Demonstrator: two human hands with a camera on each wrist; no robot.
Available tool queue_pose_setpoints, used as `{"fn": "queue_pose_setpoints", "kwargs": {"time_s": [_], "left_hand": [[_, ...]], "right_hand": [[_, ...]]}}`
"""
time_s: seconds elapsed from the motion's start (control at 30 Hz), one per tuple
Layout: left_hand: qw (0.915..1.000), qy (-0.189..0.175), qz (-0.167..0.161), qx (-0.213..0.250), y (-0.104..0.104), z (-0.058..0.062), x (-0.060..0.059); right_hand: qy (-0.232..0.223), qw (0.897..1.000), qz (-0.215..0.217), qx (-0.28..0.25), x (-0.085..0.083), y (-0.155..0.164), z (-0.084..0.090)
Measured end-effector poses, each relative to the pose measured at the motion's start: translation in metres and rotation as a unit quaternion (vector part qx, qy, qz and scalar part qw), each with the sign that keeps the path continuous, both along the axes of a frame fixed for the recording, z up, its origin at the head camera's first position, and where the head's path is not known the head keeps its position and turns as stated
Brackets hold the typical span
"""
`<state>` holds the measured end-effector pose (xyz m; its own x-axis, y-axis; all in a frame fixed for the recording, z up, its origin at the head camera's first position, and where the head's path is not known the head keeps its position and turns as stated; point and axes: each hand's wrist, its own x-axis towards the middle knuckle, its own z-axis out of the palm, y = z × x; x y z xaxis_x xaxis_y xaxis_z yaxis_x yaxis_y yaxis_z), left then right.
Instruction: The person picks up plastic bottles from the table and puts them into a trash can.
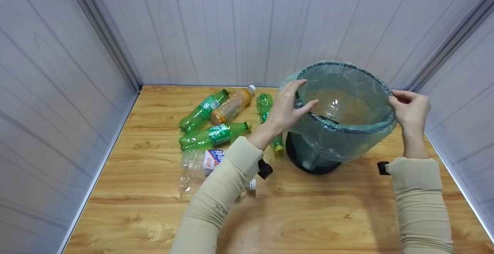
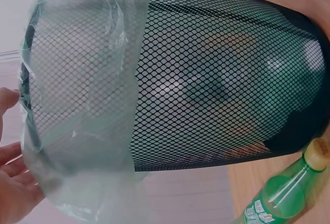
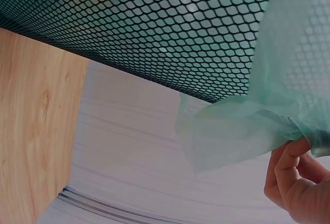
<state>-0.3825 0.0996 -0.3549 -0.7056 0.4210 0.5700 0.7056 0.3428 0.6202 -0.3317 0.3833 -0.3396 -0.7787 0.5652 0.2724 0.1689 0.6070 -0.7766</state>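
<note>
A black mesh wastebasket (image 2: pixel 206 80) stands on the table, lined with a thin green plastic bag (image 1: pixel 328 146). The bag's edge is folded over the rim and hangs down outside. At the rim's left side, my left hand (image 1: pixel 286 105) has thumb and fingers spread apart, the thumb reaching over the opening. On the opposite side my right hand (image 1: pixel 412 109) pinches the bag at the rim between thumb and curled fingers. In the right wrist view, a loose flap of the bag (image 3: pixel 232 131) hangs beside that right hand (image 3: pixel 299 177).
Left of the basket lie green bottles (image 1: pixel 216 135), an orange-labelled bottle (image 1: pixel 232 105) and a large clear bottle (image 1: pixel 193 169) partly behind my left sleeve. One green bottle (image 1: pixel 264 103) lies close to the basket. Pale panel walls (image 1: pixel 216 30) enclose the wooden table (image 1: pixel 308 215).
</note>
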Motion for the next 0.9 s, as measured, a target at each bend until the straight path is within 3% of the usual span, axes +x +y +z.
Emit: {"fn": "queue_pose_setpoints", "kwargs": {"time_s": [0.4,0.9], "left_hand": [[0.9999,0.012,-0.001,0.009,-0.010,0.004,0.005],[0.9994,-0.005,0.000,0.033,-0.034,-0.006,0.004]], "right_hand": [[-0.011,1.000,-0.003,0.000,0.000,0.000,0.002],[-0.009,1.000,0.007,-0.026,-0.002,0.004,0.001]]}}
